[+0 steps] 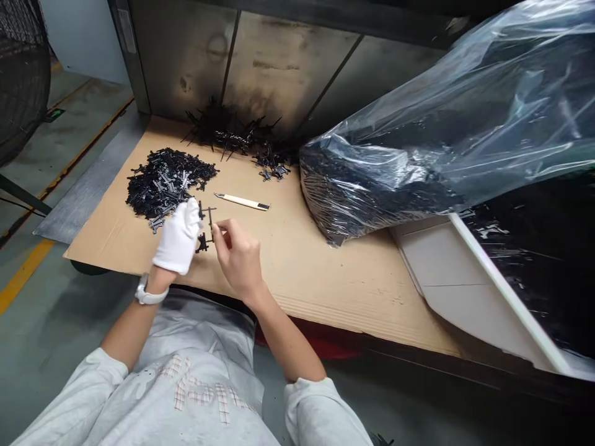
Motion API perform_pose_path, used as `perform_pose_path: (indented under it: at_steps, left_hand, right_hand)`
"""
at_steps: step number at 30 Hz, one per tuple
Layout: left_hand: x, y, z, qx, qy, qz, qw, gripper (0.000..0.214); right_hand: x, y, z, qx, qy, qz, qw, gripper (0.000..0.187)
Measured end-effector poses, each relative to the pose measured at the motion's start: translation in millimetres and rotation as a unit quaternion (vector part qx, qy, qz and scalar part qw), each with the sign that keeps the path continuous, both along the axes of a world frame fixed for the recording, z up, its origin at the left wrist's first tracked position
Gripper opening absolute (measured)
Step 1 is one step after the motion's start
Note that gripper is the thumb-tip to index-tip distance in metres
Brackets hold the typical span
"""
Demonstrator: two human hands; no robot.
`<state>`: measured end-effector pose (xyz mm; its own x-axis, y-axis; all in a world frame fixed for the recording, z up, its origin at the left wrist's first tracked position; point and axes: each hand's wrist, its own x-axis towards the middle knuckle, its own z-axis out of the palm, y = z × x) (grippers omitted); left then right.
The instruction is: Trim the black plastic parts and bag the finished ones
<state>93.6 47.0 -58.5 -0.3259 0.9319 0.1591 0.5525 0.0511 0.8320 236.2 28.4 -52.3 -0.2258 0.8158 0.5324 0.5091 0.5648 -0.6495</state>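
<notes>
Between my two hands is a black plastic sprue [211, 224] with small moulded parts on its left side. My left hand [181, 234], in a white glove, is closed at the sprue's left end, by the parts. My bare right hand [239, 254] pinches the thin runner between thumb and fingers. Just beyond my left hand lies a heap of small black plastic parts [162, 179]. A white craft knife [242, 201] rests on the cardboard [297, 260], a little beyond my right hand.
A pile of black sprue scraps [223, 133] lies against the metal panel [279, 56]. At the right, a clear plastic bag [372, 186] full of black parts leans over the table, beside an open carton [465, 266]. A fan [23, 80] stands at far left.
</notes>
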Motion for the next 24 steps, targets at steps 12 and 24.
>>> perform_pose_path:
  at_steps: [12, 24]
  left_hand:
    - [-7, -2, 14.0, -0.117, -0.084, -0.041, 0.989, 0.046]
    - [-29, 11, 7.9, -0.026, 0.340, 0.070, 0.938, 0.062]
  right_hand:
    - [50, 15, -9.9, -0.199, 0.153, -0.047, 0.967, 0.023]
    - [134, 87, 23.4, -0.067, -0.330, -0.268, 0.903, 0.033]
